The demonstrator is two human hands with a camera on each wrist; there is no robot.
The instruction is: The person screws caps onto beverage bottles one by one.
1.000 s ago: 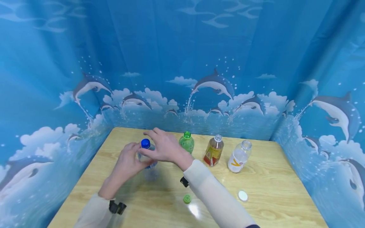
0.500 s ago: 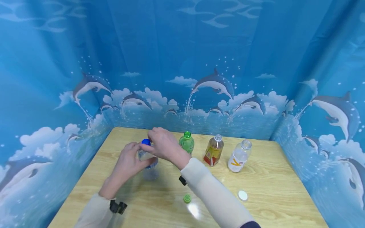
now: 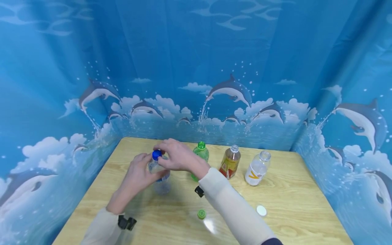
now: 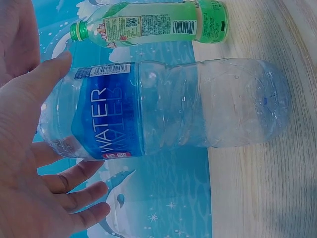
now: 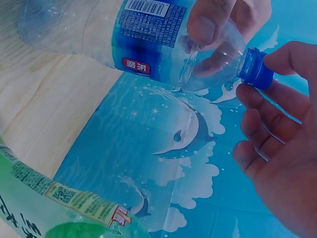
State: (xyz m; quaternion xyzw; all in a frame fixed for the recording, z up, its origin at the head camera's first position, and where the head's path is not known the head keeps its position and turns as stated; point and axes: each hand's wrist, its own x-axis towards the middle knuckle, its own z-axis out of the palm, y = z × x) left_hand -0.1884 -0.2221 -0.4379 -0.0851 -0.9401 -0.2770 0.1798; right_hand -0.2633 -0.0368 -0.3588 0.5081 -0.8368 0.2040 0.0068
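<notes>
Left hand (image 3: 139, 173) gripped the clear, ribbed water bottle (image 3: 159, 177) standing on the wooden table (image 3: 294, 211); right hand (image 3: 176, 158) pinched its blue cap (image 3: 157, 154). Just right of the grip stood a green bottle (image 3: 200, 154), partly hidden by the right wrist. Only the left wrist view showed the blue WATER label (image 4: 106, 121).

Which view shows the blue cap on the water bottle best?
The right wrist view: the blue cap shows close up, the right hand's fingertips on it. The head view shows it small; the left wrist view hides it.
</notes>
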